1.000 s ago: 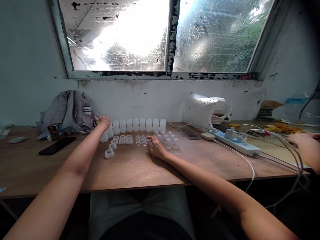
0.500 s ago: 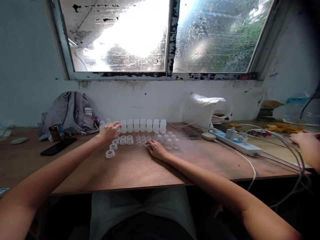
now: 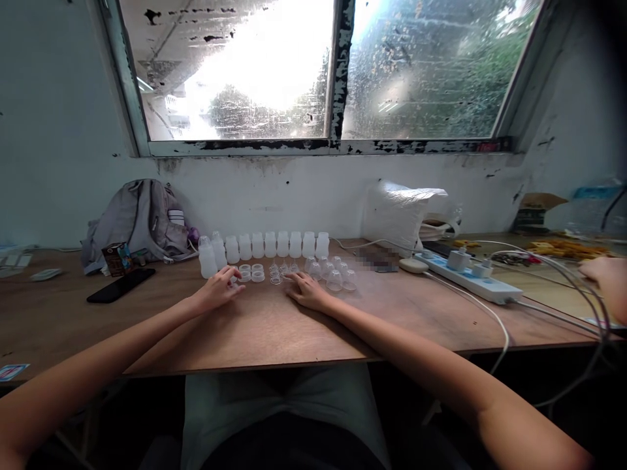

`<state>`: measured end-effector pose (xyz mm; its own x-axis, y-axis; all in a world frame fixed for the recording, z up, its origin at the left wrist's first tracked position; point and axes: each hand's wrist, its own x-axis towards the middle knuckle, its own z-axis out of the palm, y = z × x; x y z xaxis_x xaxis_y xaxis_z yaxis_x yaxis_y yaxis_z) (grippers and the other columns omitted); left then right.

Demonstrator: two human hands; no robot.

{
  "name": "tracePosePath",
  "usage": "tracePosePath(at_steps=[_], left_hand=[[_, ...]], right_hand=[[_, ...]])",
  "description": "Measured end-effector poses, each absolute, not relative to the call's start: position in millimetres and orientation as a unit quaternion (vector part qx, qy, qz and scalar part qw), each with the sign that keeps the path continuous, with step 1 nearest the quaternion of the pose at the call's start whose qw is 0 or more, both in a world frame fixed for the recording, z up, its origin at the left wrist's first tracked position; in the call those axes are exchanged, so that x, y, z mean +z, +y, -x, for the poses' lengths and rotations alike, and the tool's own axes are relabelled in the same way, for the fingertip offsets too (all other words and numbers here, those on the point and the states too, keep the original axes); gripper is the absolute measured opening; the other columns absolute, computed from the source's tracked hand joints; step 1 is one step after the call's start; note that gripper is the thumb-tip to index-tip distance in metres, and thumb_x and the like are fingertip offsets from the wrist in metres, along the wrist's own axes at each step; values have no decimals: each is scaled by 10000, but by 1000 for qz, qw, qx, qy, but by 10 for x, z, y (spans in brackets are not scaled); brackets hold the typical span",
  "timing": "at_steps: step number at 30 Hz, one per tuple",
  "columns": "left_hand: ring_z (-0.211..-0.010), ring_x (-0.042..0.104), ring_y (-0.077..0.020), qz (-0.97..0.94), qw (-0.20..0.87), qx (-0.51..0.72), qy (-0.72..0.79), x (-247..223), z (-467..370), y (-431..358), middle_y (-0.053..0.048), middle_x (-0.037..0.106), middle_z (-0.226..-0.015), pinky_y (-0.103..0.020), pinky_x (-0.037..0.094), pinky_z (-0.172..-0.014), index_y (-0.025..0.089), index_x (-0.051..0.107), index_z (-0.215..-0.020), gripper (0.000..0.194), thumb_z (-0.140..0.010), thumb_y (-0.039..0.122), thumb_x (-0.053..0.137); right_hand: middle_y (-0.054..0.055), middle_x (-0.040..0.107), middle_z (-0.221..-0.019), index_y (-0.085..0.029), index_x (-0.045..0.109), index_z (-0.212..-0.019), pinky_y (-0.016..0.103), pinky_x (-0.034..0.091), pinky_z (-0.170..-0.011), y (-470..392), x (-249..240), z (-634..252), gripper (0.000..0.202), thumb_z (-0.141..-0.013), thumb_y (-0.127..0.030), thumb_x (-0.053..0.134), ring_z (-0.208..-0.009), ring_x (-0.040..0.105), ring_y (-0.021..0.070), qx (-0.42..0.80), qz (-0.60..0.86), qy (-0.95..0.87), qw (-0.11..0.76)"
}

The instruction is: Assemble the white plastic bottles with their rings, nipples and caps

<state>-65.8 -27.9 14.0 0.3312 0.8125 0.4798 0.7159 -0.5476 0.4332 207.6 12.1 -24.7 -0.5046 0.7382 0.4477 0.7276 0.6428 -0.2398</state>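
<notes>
Frosted feeding bottles (image 3: 257,246) stand upright in a row along the back; the taller ones at the left end (image 3: 208,260) seem to have narrower clear tops. My left hand (image 3: 219,289) hovers low over the white screw rings (image 3: 257,274), its thumb and curved fingers apart; it hides some of the rings. Palm down on the table, my right hand (image 3: 308,292) has its fingers stretched toward several small clear nipples (image 3: 275,275). Clear domed caps (image 3: 336,279) sit just beyond its wrist side.
At left are a grey backpack (image 3: 140,222), a small box (image 3: 117,258) and a black phone (image 3: 121,286). A power strip (image 3: 470,277) with cables and a white bag (image 3: 394,219) lie right. Another person's hand (image 3: 605,277) is at the far right edge.
My left hand has come down and nearer from the bottle row to the screw rings, uncovering the left bottles. My right hand stays by the nipples. The view has shifted slightly.
</notes>
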Motion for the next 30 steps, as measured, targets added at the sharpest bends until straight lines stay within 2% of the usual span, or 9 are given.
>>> tracePosePath(at_steps=[2,4,5,6,11,16,30], left_hand=[[-649,555,-127,-730,227,444,468,143,442,-157,-33,545,-887,-264,458,-608,188,520,-851,291,-699,433,548],[-636,558,-121,-583,426,535,439,118,166,0,-24,551,-828,-260,470,-576,175,513,-841,285,-697,416,562],[-626,552,-117,-514,500,564,409,91,21,82,-19,550,-782,-263,474,-581,162,513,-799,263,-681,384,590],[-606,544,-106,-495,520,571,398,57,-122,159,-11,541,-732,-259,477,-581,152,504,-755,250,-691,380,581],[-566,525,-91,-456,563,587,361,-124,-629,338,1,521,-654,-252,476,-563,150,473,-692,284,-715,423,547],[-559,519,-83,-461,572,594,327,-139,-722,229,9,519,-631,-215,458,-537,150,502,-681,309,-694,452,566],[-617,542,-90,-538,571,546,294,-113,-684,52,-6,568,-716,-196,435,-561,148,545,-762,412,-631,536,588]], right_hand=[[107,500,-1065,-190,432,-1138,346,378,-823,95,-234,-2081,385,-770,-289,488,-963,490,210,-3,389,-865,318],[102,501,-1020,-169,432,-1081,312,397,-794,64,-216,-2084,324,-769,-241,481,-908,501,184,-9,356,-859,367],[98,503,-1001,-166,425,-1060,302,403,-782,46,-205,-2084,298,-773,-227,471,-880,504,173,-7,341,-857,386],[91,506,-981,-167,416,-1048,293,407,-770,29,-194,-2083,278,-778,-218,459,-850,506,163,-4,329,-855,400],[43,519,-838,-179,391,-1029,247,409,-696,-45,-157,-2077,220,-811,-200,382,-718,496,127,24,319,-852,414],[-4,504,-693,-185,402,-990,216,380,-599,-61,-155,-2072,177,-838,-227,323,-592,463,112,40,344,-852,393],[-28,529,-619,-192,413,-943,193,326,-517,-31,-165,-2044,158,-826,-285,363,-516,483,107,9,411,-825,388]])
